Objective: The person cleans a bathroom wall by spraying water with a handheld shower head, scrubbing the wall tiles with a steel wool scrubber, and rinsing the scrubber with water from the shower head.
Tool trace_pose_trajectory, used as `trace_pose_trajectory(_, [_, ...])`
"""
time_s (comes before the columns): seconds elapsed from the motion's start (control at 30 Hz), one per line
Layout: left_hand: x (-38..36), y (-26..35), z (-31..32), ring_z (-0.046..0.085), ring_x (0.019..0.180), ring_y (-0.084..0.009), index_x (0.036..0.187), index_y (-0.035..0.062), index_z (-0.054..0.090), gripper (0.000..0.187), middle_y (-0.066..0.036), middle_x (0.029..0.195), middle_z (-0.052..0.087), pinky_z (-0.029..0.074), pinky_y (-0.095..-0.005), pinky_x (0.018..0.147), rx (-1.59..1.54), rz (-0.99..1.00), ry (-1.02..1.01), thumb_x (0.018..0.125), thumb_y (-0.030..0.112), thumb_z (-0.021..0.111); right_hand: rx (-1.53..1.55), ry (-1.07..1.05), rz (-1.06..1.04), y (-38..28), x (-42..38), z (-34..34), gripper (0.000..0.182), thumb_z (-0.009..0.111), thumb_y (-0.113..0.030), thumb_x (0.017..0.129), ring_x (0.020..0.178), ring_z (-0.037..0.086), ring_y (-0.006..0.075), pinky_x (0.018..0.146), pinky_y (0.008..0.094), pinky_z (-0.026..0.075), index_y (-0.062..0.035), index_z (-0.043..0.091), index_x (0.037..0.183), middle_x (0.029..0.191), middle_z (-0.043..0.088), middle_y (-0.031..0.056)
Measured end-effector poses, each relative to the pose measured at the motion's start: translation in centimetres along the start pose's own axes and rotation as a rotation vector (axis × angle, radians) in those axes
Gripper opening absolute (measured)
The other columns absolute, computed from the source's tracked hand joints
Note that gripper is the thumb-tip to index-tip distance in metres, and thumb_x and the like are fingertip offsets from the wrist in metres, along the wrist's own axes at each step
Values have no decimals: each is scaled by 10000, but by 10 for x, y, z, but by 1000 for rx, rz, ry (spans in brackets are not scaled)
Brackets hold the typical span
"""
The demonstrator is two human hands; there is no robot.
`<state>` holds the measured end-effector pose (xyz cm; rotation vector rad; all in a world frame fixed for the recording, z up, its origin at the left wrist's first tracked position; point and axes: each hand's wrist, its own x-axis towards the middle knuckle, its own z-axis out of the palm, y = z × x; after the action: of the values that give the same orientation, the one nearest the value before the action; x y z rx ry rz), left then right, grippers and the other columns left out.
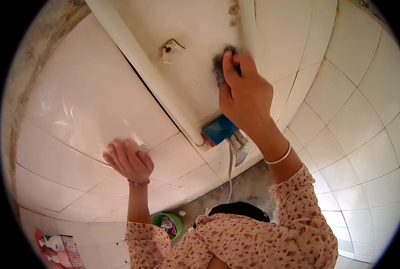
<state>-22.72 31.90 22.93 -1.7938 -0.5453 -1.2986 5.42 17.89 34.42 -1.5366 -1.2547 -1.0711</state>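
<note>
My right hand [247,92] pinches a dark grey, wiry scouring pad [218,67] between thumb and fingers. The pad rests against the inside of a white trough-like basin [188,74], near its right side. A hole with a bent piece of wire [169,47] shows in the basin, left of the pad. On the white tiled surface [81,103] to the left, my left hand [130,162] lies flat with its fingers stretched out, holding nothing. Below my right hand, a blue box [220,130] sits at the basin's near end.
Beside the blue box is a silvery metal piece [239,150], with a thin pale hose [230,175] hanging down. A green bucket [175,224] with colourful contents stands on the floor. Bottles [56,244] fill a wire basket [72,251] at lower left. A tiled wall [343,116] rises at right.
</note>
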Motion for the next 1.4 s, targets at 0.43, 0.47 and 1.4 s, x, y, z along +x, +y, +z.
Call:
trace_pose_trajectory(0.43, [1,0,2,280,1472,-375,1414,-52,439,479,-238,1537,358,156,-538,1211,12,19,-21,1024,218,377,768,-252,292,50,-50,-43,361,651,18,811,699,601,151,597,242,473,-17,696,1167,972,603,74])
trace_pose_trajectory(0.47, [1,1,3,277,1472,-375,1417,-51,436,480,-239,1536,358,154,-539,1211,17,20,-15,1024,218,375,752,-118,343,64,-47,-52,412,675,50,792,755,602,151,667,221,468,-18,684,1199,1014,624,85])
trace_pose_trajectory(1.4, [-20,-5,11,223,1488,-393,1474,-55,335,513,-256,1581,256,87,-516,1220,36,15,-91,1039,216,323,314,18,81,135,-189,50,355,639,96,617,748,642,242,650,340,531,-98,716,904,973,666,61])
